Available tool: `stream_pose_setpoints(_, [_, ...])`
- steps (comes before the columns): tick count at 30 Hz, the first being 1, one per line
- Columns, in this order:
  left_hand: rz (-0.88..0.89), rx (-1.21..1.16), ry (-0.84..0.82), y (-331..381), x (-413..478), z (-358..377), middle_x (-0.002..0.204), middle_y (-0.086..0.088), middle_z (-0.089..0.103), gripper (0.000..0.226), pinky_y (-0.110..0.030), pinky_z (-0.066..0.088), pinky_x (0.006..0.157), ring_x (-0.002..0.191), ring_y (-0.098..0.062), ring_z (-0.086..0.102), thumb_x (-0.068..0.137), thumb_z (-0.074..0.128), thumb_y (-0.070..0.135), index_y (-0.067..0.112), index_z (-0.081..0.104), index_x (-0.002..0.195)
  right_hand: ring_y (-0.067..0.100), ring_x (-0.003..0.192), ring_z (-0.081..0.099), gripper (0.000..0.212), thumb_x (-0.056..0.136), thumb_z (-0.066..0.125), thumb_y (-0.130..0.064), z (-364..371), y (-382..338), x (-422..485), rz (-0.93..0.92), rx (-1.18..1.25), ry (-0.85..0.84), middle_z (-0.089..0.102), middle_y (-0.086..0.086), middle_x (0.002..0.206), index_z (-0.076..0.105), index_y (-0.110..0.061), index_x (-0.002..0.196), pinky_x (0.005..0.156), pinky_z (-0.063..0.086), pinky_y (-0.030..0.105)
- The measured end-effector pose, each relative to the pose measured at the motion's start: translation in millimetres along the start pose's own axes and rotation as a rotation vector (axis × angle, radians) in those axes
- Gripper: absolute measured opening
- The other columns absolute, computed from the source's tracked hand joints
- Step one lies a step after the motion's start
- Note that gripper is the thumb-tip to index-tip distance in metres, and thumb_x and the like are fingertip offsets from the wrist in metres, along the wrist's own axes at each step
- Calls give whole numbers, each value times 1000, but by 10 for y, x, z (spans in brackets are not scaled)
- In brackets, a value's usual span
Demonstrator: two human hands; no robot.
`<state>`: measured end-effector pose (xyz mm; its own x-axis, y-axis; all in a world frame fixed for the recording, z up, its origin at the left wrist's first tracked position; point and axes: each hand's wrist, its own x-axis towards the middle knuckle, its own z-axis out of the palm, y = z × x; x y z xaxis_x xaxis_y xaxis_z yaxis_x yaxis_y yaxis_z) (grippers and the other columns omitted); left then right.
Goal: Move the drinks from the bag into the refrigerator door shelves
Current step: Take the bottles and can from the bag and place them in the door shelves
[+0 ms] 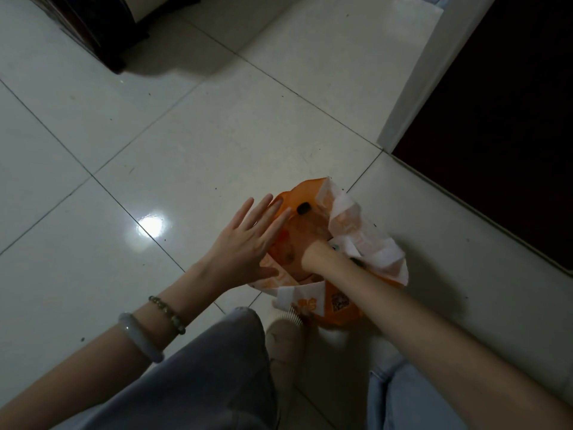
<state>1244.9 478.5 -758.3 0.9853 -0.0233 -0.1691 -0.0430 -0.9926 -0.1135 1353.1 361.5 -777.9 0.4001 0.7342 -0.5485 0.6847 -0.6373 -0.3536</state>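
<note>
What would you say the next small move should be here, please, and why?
Probably lift the right hand up out of the orange plastic bag with a drink. That hand is inside the bag's mouth, its fingers hidden, while the open left hand rests against the bag's side, steadying it on the tiled floor.

Pale glossy floor tiles (192,144) fill the view, crossed by thin dark grout lines, with a bright light reflection (152,226) glaring at about nine o'clock of centre. At eleven o'clock sits the dark wooden base of some furniture (93,32), throwing a shadow across the tiles. At two o'clock a white door frame (434,72) edges a black, unlit opening (508,119). Down at six o'clock, grey trousers (198,383) and a light slipper (283,346) show.
</note>
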Motion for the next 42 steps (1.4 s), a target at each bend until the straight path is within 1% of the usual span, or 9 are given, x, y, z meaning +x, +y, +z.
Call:
stream_pose_setpoints(6, [-27, 71, -24, 22, 6, -95, 152, -17, 19, 129, -51, 12, 112, 140, -34, 15, 50, 80, 60, 8, 11, 146, 25, 104, 57, 70, 78, 67, -32, -151, 390, -477, 21, 335, 65, 53, 5, 122, 24, -23, 132, 84, 50, 38])
stream_pose_setpoints(16, [-53, 150, 3, 345, 196, -395, 149, -22, 26, 104, -50, 14, 112, 139, -34, 18, 70, 67, 58, -2, 24, 143, 6, 79, 51, 65, 67, 77, -42, -873, 629, -1345, 105, 644, 613, 51, -12, 88, 40, -21, 117, 58, 37, 12])
stream_pose_setpoints(20, [-52, -148, -90, 689, 430, -563, 155, -16, 16, 84, -42, 8, 114, 143, -30, 13, 89, 49, 51, 6, 9, 148, 14, 93, 55, 68, 68, 75, -44, -953, 676, -1588, 113, 668, 690, 53, -8, 101, 36, -25, 120, 75, 47, 29])
stream_pose_setpoints(22, [-102, -318, -177, 837, 609, -474, 149, -9, 31, 69, -41, 27, 110, 134, -28, 32, 92, 35, 57, 13, 24, 144, 13, 94, 56, 69, 66, 74, -46, -947, 723, -1700, 132, 702, 688, 55, -9, 102, 38, -26, 121, 77, 46, 28])
stream_pose_setpoints(24, [-193, -483, -232, 943, 794, -342, 134, -7, 48, 60, -36, 48, 91, 111, -23, 53, 91, 32, 57, 18, 38, 136, 12, 97, 55, 70, 62, 70, -54, -918, 757, -1802, 157, 743, 676, 56, -9, 106, 40, -28, 119, 79, 45, 29])
stream_pose_setpoints(27, [-337, -686, -369, 984, 959, -164, 98, -1, 61, 31, -19, 49, 61, 73, -9, 60, 96, 42, 34, 16, 49, 120, 12, 97, 56, 67, 60, 70, -56, -824, 773, -1898, 159, 770, 621, 57, -10, 103, 42, -29, 114, 77, 45, 27])
stream_pose_setpoints(30, [-591, -1083, -371, 1035, 958, -212, 91, -9, 63, 17, -31, 53, 71, 73, -18, 59, 99, 39, 29, 22, 47, 86, 8, 92, 52, 54, 67, 77, -38, -766, 798, -1965, 171, 755, 617, 49, -20, 88, 41, -28, 106, 66, 37, 13])
stream_pose_setpoints(33, [-888, -1524, -424, 1069, 929, -207, 102, -12, 66, 17, -30, 52, 68, 86, -24, 64, 96, 48, 34, 18, 53, 97, 6, 91, 50, 57, 66, 78, -36, -761, 810, -2026, 154, 741, 662, 47, -19, 89, 37, -31, 105, 65, 34, 11])
stream_pose_setpoints(42, [-1159, -1640, -397, 1283, 1026, -109, 84, -6, 60, 32, -39, 45, 84, 84, -23, 58, 85, 64, 35, 13, 52, 104, 9, 97, 53, 60, 67, 78, -34, -712, 851, -2069, 138, 739, 735, 52, -10, 101, 36, -29, 109, 76, 44, 20])
